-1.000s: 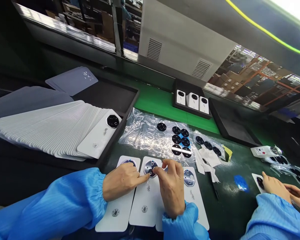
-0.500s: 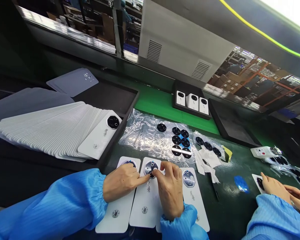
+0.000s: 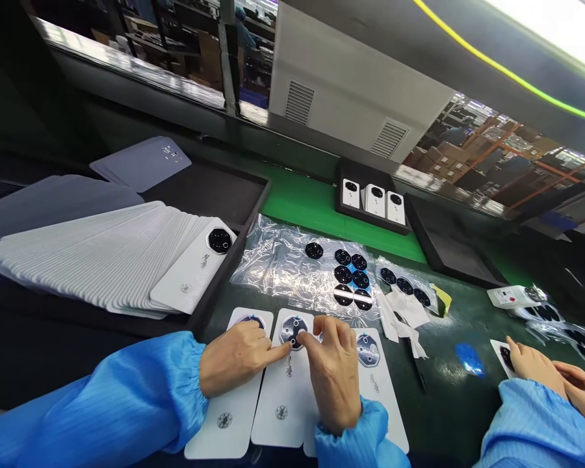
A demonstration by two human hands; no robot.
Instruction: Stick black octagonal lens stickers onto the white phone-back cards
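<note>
White plastic phone back covers (image 3: 285, 390) lie in a row at the near bench (image 3: 448, 416) edge; both hands work on the middle one. Left hand (image 3: 234, 357): index finger out, tip pressed at the left rim of the round dark camera-lens disc (image 3: 292, 330), other fingers curled on the left cover. Right hand (image 3: 331, 374): fingers pinched shut at the disc's right edge; can't tell whether they grip a film tab or just press.

Risks, as I judge them:
- Disc seated off-centre or rotated if one fingertip pushes harder than the other.
- Fingerprints on the lens face, since both hands are bare.
- Right wrist lies over the right-hand cover (image 3: 375, 383); could drag it or scuff it.

Further out:
- Clear plastic bags (image 3: 283, 266) lie flat just beyond the covers, with loose black octagonal lens discs (image 3: 351, 276) on top; easy to sweep off with a sleeve.
- White peeled liner strips (image 3: 400, 315) lie right of the bags.
- Black tray (image 3: 234, 195), left: fanned stack of white covers (image 3: 102, 260), top one with disc fitted.
- Small black tray (image 3: 370, 218), far on the green belt: three white covers standing upright.
- A co-worker's hands (image 3: 541, 367) at the far right touch another cover.
</note>
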